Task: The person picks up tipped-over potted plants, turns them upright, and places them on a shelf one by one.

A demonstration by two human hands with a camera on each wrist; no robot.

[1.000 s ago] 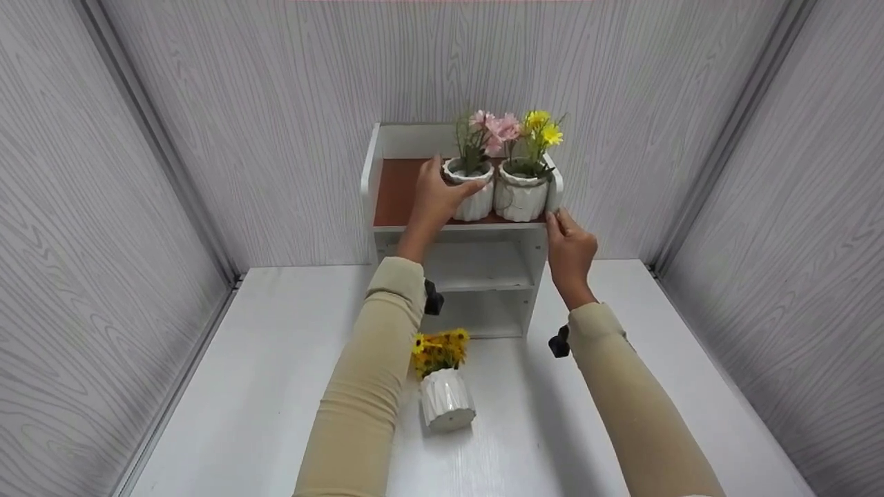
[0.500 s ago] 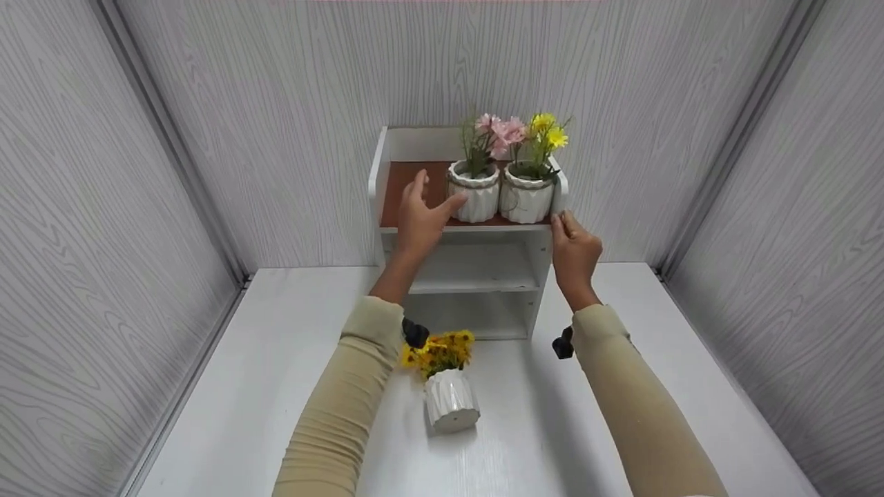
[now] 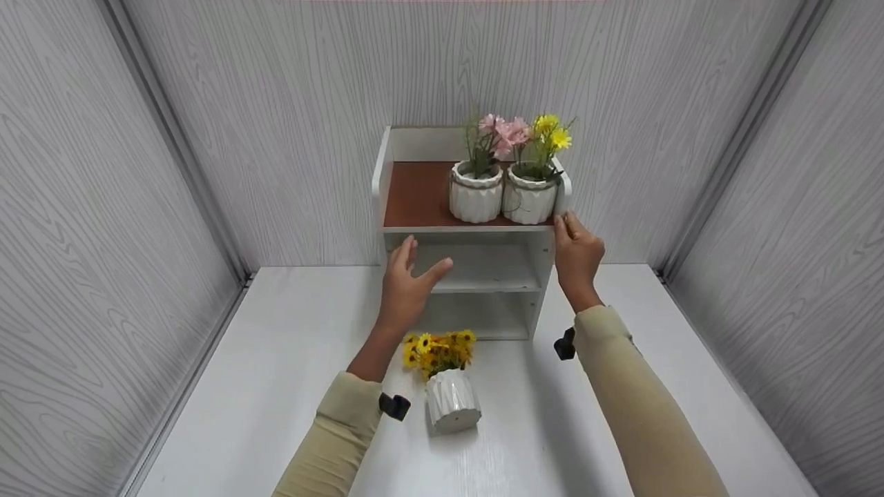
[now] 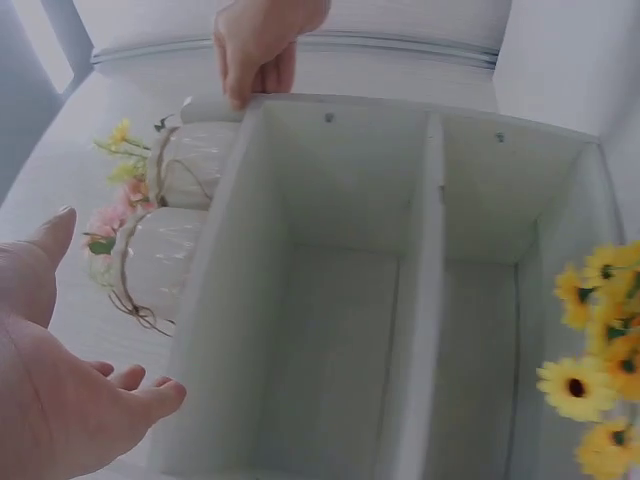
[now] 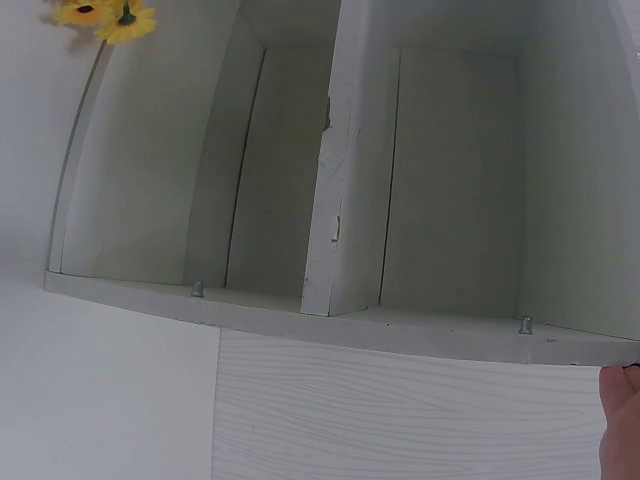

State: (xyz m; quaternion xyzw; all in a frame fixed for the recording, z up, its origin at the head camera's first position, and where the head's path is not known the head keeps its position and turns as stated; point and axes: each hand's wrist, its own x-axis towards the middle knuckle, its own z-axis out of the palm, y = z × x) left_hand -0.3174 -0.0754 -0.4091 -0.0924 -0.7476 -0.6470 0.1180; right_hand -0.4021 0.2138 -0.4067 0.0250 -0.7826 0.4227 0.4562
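Right fingers (image 3: 572, 225) pinch the shelf's right side (image 3: 543, 264).

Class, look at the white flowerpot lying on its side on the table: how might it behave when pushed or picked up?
The white flowerpot may roll if nudged, being rounded and on its side. Its yellow flowers, spread wider than the rim, would probably hinder that. The pot's shine suggests it could be slippery to grip.

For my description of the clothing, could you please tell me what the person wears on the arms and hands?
Both sleeves are beige, with broad cuffs; a small black device shows at each cuff. The left hand and right hand wear no glove.
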